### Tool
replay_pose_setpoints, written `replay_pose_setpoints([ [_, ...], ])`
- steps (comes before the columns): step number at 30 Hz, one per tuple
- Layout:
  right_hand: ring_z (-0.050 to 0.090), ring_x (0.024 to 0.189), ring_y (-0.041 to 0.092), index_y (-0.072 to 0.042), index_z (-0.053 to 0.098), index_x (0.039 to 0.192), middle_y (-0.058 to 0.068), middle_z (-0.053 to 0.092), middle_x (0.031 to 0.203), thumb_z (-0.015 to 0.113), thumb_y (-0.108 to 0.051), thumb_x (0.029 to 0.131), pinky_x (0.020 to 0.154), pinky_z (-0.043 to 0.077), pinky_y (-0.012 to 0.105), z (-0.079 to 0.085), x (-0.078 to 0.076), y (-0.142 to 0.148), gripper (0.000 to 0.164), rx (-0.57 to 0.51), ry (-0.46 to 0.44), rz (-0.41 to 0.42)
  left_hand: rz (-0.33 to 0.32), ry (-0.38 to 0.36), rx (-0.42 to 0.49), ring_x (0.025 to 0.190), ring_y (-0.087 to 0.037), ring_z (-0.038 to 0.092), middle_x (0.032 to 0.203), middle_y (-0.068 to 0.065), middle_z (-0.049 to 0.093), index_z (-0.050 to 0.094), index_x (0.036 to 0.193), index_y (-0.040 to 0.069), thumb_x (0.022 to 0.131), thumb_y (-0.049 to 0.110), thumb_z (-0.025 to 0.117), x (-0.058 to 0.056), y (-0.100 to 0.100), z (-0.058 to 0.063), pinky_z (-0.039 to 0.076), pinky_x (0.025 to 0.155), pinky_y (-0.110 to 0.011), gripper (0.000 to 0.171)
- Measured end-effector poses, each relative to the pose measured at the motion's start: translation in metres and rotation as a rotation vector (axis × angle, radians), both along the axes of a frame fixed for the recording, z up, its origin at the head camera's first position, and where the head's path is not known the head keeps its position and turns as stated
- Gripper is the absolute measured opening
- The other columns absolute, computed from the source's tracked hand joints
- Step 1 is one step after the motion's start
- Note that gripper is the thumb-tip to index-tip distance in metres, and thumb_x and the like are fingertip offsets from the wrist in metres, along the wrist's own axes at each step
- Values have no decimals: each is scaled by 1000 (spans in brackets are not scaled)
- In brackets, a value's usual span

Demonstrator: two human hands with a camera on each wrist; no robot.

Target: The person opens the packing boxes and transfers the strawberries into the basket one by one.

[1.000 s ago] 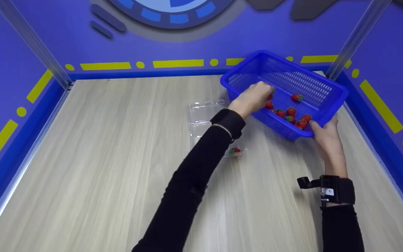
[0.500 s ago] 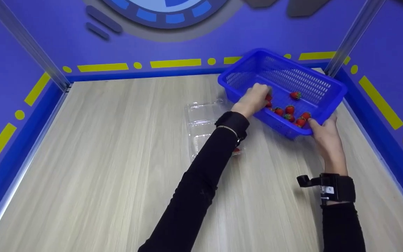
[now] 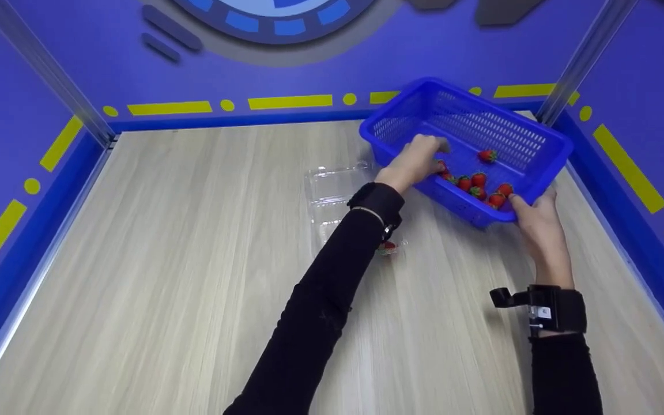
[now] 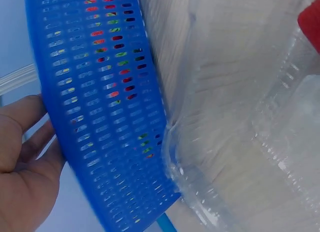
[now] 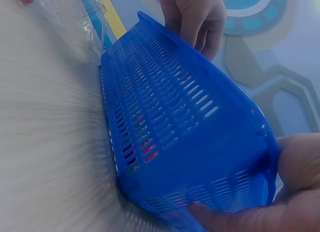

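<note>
A blue perforated basket (image 3: 464, 207) stands at the back right, with several strawberries (image 3: 478, 180) mostly along its near side. My right hand (image 3: 539, 225) grips the near right corner, thumb over the rim. My left hand (image 3: 415, 158) reaches over the near left rim into the basket. Its thumb and fingers are apart, just above the strawberries at that end; in the left wrist view the basket wall (image 4: 100, 117) hides its fingertips. Partly under the left forearm lies a clear plastic container (image 3: 332, 181), with one strawberry (image 3: 387, 246) at its near right corner.
The pale wood-grain table (image 3: 193, 259) is enclosed by blue panels (image 3: 286, 80) with yellow markings at the back and sides. The basket sits close to the back panel and the right corner post (image 3: 585, 63). The clear container is next to the basket's left side.
My left hand's fingers have spread apart inside the basket, and strawberries near them have shifted slightly. My right hand keeps its hold on the basket corner.
</note>
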State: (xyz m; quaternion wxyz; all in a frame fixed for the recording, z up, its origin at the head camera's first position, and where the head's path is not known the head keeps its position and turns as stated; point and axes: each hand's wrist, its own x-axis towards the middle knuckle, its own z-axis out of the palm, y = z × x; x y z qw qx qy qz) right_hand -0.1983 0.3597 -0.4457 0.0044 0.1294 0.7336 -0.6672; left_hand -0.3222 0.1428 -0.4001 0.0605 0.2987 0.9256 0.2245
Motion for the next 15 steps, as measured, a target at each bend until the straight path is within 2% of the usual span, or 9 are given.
replay_pose_setpoints([
  [4,24,151,30,-9,-25,157,24,10,166,39,-18,108,121,28,38,-1,-1,-2,80,17,6,6,-15,21,-2,130,-17,55,136,-4,63,64,134,11,98,19,69,5,-10,11,45,105,-26,37],
  [7,23,151,31,-10,-27,156,24,9,167,39,-20,109,122,26,40,-1,-1,-2,81,20,-6,1,-22,31,30,131,-17,54,138,-4,61,63,135,11,99,16,68,14,-19,24,46,104,-25,37],
  [11,22,152,32,-10,-27,156,24,8,167,39,-20,109,122,26,42,-1,-3,-1,81,14,-20,-8,-38,87,138,128,-17,56,135,-6,63,64,132,8,97,10,69,36,-41,32,45,103,-18,35],
  [13,23,152,32,-10,-27,156,25,8,167,39,-20,109,122,26,42,0,-3,0,82,9,-26,-8,-40,119,180,125,-19,59,131,-8,65,65,129,5,95,7,70,50,-55,30,45,103,-17,34],
  [15,23,152,32,-10,-27,156,24,7,167,39,-22,109,122,26,41,2,-2,1,82,9,-30,-5,-30,132,184,123,-20,60,128,-10,66,66,127,3,94,3,70,63,-68,26,46,102,-18,33],
])
